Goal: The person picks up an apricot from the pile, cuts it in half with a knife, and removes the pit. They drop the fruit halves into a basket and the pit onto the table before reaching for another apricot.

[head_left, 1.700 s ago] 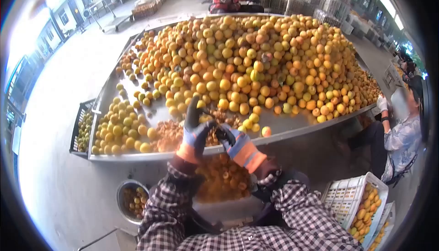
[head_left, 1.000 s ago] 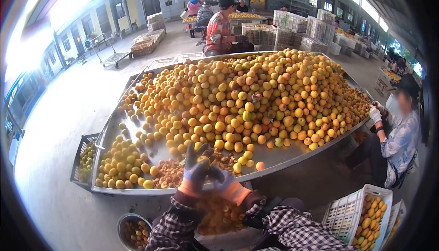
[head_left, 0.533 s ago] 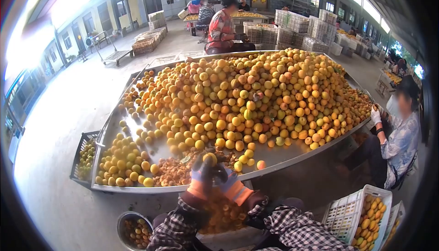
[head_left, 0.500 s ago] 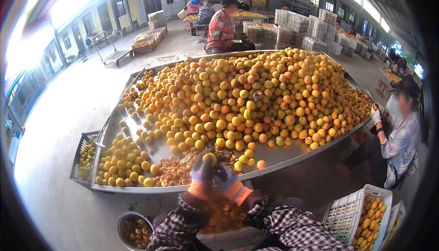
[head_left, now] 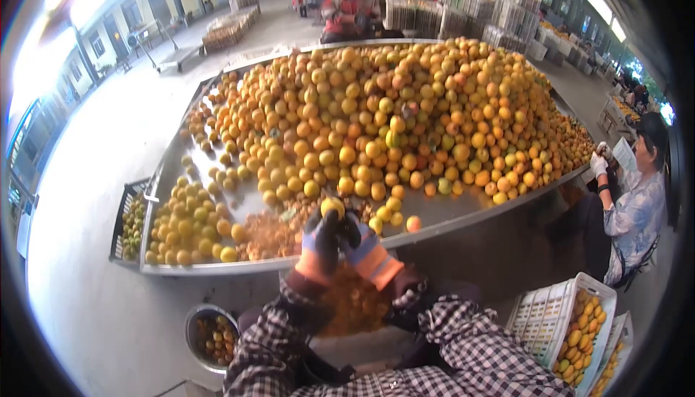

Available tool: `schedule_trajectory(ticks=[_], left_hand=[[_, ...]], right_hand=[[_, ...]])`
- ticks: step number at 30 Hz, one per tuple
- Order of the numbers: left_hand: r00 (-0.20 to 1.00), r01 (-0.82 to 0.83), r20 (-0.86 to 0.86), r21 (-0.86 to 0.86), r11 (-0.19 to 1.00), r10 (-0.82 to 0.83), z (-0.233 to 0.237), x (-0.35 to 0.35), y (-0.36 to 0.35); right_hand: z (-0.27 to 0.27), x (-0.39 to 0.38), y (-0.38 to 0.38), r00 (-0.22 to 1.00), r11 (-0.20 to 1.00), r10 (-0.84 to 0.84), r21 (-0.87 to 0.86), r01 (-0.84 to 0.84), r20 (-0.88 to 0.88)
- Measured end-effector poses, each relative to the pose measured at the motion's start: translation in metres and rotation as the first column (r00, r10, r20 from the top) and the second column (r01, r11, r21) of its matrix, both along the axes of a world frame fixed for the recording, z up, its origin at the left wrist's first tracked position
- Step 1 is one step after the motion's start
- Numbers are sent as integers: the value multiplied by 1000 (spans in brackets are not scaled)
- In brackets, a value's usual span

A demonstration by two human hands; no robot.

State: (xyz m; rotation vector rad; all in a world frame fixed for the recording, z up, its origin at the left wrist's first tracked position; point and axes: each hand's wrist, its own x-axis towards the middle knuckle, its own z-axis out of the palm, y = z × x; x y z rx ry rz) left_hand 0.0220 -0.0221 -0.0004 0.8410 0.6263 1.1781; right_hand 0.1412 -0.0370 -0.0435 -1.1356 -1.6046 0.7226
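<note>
My left hand [head_left: 323, 241], in a dark-palmed glove with an orange cuff, is closed round a yellow apricot [head_left: 332, 207] at the table's near edge. Close against it, my right hand [head_left: 355, 236] in a matching glove has its fingers bent together; whatever they grip is hidden. Beyond both hands a big heap of apricots [head_left: 405, 122] covers the metal table [head_left: 449, 212]. Brownish split apricot pieces [head_left: 268, 236] lie just left of my hands, beside a smaller group of yellow apricots [head_left: 184, 230]. Below my wrists is a container of orange-brown pieces [head_left: 355, 303], blurred.
A bucket of fruit [head_left: 211, 338] stands on the floor at lower left, and a black crate [head_left: 130, 220] at the table's left end. White crates of apricots [head_left: 557, 332] lean at lower right. A co-worker [head_left: 633, 209] sits at right, another person [head_left: 351, 2] behind the heap.
The view has tilted down, so the table and heap appear higher. Both hands stay together with the apricot in the left. The co-worker at right has raised their head somewhat.
</note>
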Motion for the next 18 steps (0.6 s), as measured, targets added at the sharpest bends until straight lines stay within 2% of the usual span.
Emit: schedule_trajectory(ticks=[2, 4, 5, 7, 10, 11, 12, 14, 16, 17, 18], left_hand=[[996, 49, -74, 24, 999, -47, 5, -4, 3], [978, 19, -208, 151, 988, 13, -6, -16, 18], [978, 25, -208, 201, 979, 17, -8, -23, 26], [981, -2, -188, 260, 966, 53, -3, -27, 30], [987, -62, -134, 212, 975, 92, -11, -20, 20], [971, -162, -144, 200, 966, 192, -19, -12, 16], [970, -150, -185, 67, 986, 160, -7, -7, 6], [996, -31, 78, -184, 983, 46, -39, -7, 11], [992, -117, -64, -105, 988, 111, -22, -3, 12], [981, -125, -155, -65, 990, 114, -9, -5, 10], [976, -39, -215, 8, 999, 40, -33, -21, 22]], right_hand=[[-2, 3, 3, 996, 999, -37, -27, 40, 85], [7, 12, 3, 994, 996, 25, -84, -16, 105], [15, 16, 5, 986, 993, 48, -115, -30, 158], [15, 16, 7, 988, 990, 69, -135, -51, 138], [4, 11, 1, 993, 990, 58, -135, -44, 100], [-1, 7, -1, 996, 994, 26, -111, -17, 81], [-2, 3, 1, 998, 997, -8, -76, 12, 60], [-3, -2, 3, 988, 992, -20, -123, 38, 152], [14, -2, 1, 992, 982, -15, -184, 37, 123], [13, -1, 3, 989, 987, -6, -158, 29, 145], [12, 3, 5, 986, 990, 1, -138, 22, 167]])
